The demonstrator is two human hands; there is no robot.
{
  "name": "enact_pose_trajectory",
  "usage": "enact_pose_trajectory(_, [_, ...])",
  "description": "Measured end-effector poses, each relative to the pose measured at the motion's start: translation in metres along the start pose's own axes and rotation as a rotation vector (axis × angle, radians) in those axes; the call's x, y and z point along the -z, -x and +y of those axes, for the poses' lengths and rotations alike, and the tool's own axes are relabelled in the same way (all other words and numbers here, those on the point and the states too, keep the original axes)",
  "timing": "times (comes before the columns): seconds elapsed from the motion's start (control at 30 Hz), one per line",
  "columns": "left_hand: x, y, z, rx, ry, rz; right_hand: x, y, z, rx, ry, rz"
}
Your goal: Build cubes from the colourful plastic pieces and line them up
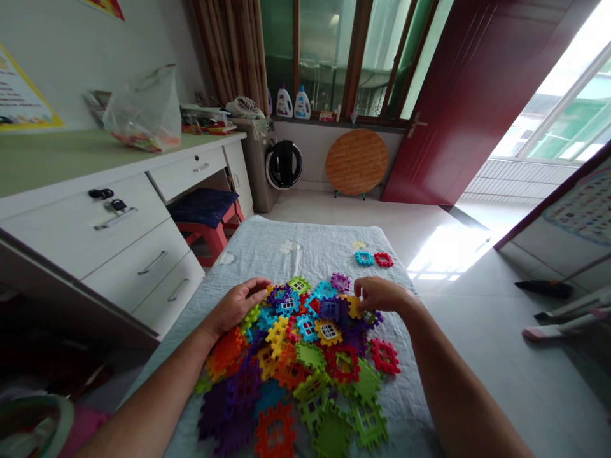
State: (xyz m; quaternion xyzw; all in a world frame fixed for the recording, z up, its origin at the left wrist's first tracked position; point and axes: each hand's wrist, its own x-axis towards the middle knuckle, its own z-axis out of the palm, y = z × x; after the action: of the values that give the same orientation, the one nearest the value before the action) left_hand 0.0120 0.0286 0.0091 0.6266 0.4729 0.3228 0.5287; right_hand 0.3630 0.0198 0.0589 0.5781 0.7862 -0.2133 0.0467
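**Head view: both hands at the far edge of the piece pile**

Clock is centred on the pile, 12 = away from wearer.

- Desk (114,210) with drawers at 10; red door (443,83) at 1, well past the table.
- Cloth-covered table (324,245) carries everything below.
- Pile of plastic pieces (310,356): notched squares, mixed colours, some solid, some windowed, overlapping at odd angles.
- Left hand (236,306) at 10, on the pile's edge. Fingers bent, parted from the thumb; no piece seen between them. Nearest: a purple lattice piece (283,296) at 11.
- Right hand (380,294) at 2. Thumb and index close together, tips on the yellow piece (354,308). Can't tell if it's a firm pinch or just contact.
- Blue piece (363,257) and red piece (384,255) at 1, just beside each other, apart from the pile.

Handling, my call: take the yellow piece by its outer edge, thumb and index on opposite faces. Tilt the near side up first, since the notches look likely to snag neighbours. Left hand is well placed to steady the heap; light pressure, or pieces may slide.
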Motion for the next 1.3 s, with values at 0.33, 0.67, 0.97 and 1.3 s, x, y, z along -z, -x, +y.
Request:
enact_pose_trajectory(0.33, [0.000,0.000,0.001,0.001,-0.008,0.013,0.009,0.003,-0.002,0.127,-0.187,-0.021])
enact_pose_trajectory(0.67, [0.001,-0.001,-0.002,0.033,0.102,-0.014,0.001,0.002,-0.038,0.276,0.003,0.219])
enact_pose_trajectory(0.97, [0.005,-0.001,-0.005,0.092,0.341,-0.012,0.004,0.001,-0.043,0.337,-0.087,0.208])
enact_pose_trajectory(1.3, [0.003,0.000,-0.005,0.059,0.222,-0.013,-0.007,-0.002,-0.042,0.330,-0.022,0.091])
